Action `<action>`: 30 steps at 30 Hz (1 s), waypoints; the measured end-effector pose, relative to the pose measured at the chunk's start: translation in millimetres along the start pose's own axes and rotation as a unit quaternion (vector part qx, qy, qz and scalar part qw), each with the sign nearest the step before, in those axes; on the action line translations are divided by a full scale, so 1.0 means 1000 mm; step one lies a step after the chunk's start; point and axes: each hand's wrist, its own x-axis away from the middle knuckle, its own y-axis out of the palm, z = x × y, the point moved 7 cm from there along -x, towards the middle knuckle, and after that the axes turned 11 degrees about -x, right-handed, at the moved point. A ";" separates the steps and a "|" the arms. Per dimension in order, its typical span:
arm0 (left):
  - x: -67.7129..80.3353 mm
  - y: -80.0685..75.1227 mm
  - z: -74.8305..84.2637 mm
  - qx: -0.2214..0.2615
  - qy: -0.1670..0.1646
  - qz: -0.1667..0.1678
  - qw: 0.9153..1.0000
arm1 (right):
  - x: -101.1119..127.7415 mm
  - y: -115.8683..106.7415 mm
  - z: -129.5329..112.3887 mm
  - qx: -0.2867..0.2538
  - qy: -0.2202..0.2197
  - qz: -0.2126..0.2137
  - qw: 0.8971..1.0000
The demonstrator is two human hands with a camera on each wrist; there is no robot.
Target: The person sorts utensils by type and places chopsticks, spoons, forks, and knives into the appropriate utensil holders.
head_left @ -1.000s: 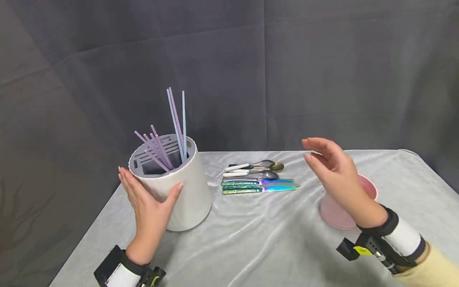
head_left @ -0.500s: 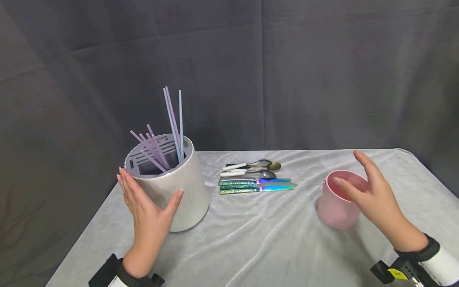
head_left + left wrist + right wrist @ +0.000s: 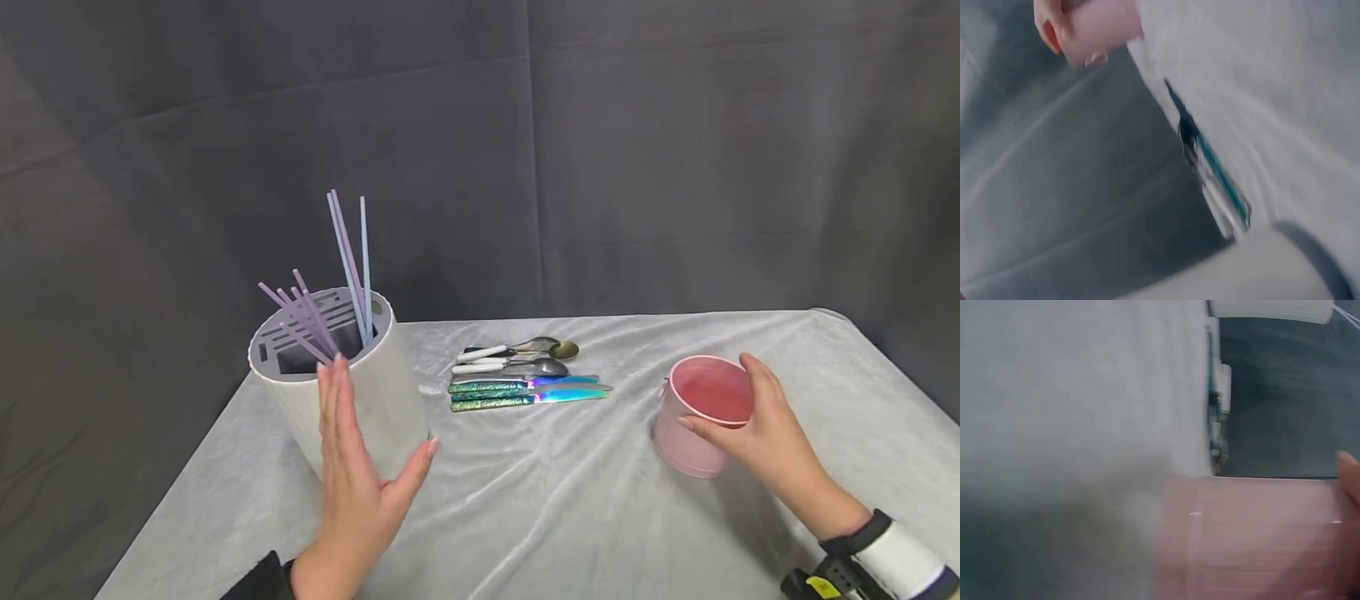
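One pink cup (image 3: 703, 415) stands at the counter's (image 3: 570, 508) right, grasped by the right hand (image 3: 765, 433). One white holder (image 3: 341, 400) with about eight straws (image 3: 347, 258) stands left, the flat left hand (image 3: 358, 475) against it. Between: five utensils (image 3: 521, 372).

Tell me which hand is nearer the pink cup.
Right. The right hand curls round the pink cup, thumb at its front and fingers behind the rim. The left hand lies flat against the white holder, across the table.
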 end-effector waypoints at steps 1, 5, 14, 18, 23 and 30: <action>0.001 0.006 0.004 0.008 0.009 -0.010 1.000 | 0.002 0.000 0.001 -0.003 -0.001 0.012 1.000; 0.005 0.034 0.011 0.013 0.010 -0.071 0.997 | 0.003 0.000 0.002 -0.015 -0.007 0.031 0.999; 0.016 0.113 0.001 0.038 -0.097 -0.259 0.960 | 0.009 0.001 0.013 -0.035 0.055 0.035 0.997; 0.020 0.144 -0.004 0.010 -0.117 -0.336 0.935 | 0.012 0.002 0.016 -0.038 0.061 0.039 0.997; 0.024 0.178 -0.014 -0.081 -0.091 -0.441 0.889 | 0.014 0.002 0.018 -0.040 0.054 0.055 0.996; 0.019 0.205 -0.021 -0.208 -0.066 -0.455 0.863 | 0.016 0.004 0.019 -0.052 0.056 0.073 0.994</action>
